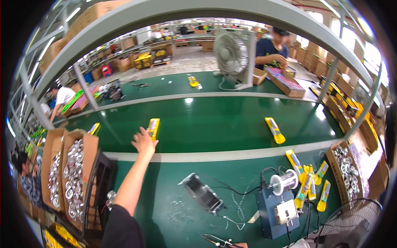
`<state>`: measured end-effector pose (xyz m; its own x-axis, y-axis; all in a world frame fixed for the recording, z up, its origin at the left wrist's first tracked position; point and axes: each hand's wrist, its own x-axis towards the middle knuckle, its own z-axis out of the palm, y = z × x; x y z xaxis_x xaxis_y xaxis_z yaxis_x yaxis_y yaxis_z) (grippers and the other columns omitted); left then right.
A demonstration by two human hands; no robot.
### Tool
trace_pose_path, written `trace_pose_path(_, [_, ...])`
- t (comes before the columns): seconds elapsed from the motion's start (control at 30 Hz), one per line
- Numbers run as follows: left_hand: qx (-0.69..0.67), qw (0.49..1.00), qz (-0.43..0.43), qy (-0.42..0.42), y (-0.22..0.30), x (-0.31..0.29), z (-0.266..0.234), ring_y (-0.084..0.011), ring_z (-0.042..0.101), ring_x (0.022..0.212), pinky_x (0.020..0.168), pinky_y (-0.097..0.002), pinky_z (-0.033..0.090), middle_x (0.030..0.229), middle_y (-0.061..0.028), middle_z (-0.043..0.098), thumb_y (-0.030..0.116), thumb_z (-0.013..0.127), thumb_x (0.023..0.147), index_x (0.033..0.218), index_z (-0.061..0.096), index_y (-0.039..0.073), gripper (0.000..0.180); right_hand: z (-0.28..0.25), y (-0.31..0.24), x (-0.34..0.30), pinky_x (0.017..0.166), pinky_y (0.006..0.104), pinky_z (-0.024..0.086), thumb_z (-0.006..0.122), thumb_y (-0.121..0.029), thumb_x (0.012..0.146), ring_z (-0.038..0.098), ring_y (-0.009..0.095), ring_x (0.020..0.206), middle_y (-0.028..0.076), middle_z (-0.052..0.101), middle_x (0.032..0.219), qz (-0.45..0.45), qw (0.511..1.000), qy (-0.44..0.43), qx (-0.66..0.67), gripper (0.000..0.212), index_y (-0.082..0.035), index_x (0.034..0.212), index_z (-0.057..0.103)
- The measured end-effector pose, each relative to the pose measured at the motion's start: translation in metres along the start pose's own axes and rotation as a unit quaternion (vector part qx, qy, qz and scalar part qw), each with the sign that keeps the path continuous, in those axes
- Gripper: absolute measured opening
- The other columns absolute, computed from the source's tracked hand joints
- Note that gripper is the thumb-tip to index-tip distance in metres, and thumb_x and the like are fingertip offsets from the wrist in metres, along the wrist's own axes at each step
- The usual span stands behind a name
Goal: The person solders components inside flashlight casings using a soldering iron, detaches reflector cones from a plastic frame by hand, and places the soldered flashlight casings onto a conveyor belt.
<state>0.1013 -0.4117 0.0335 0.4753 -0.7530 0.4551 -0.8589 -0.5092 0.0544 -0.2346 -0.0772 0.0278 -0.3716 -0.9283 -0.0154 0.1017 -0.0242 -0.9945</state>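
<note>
My left hand (pixel 144 141) reaches over the green conveyor belt (pixel 215 120), its fingers spread. Beside the fingertips lies a slim yellow-and-white part (pixel 153 127); whether they touch it I cannot tell. Only a bit of my right hand (pixel 241 245) shows at the lower edge, around the dark handle of a thin tool with a metal tip, apparently a soldering iron (pixel 219 240). To its right stand a blue soldering station (pixel 268 215) and a spool of solder wire (pixel 283 182). A black tray-like holder (pixel 201 193) lies on the bench.
More yellow parts lie on the belt (pixel 275 130) and in a pile (pixel 305 184) by the spool. Cartons of round silver metal parts stand at left (pixel 94 155) and right (pixel 334 165). A grey fan (pixel 231 53) stands beyond the belt; another fan (pixel 351 225) is near right. Co-workers sit across and at left.
</note>
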Motion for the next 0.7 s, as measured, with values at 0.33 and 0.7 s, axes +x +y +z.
trace_pose_path(0.33, [-0.373,0.65,0.562,-0.349,0.338,-0.055,-0.063,-0.0285,0.056,0.093,0.082,-0.0353,0.043,0.1,-0.015,0.059,0.024,0.05,0.077,0.118,0.044,0.007,0.045,-0.014,0.009,-0.002,0.06,0.0261,0.044,0.051,-0.017,0.085,0.052,0.013,0.065,0.011,0.055,0.081,-0.01,0.999,-0.006,-0.042,0.022,-0.005,0.102,0.044])
trace_pose_path(0.7, [-0.352,0.805,0.303,-0.368,0.435,-0.112,-0.015,-0.0265,0.057,0.088,0.073,-0.0318,0.046,0.094,-0.0179,0.057,0.005,0.058,0.069,0.092,0.055,0.001,0.024,0.004,0.028,0.067,0.051,0.0221,0.038,0.052,-0.019,0.083,0.046,0.011,0.057,0.008,0.051,0.071,-0.006,0.964,-0.265,0.014,0.021,-0.001,0.092,0.044])
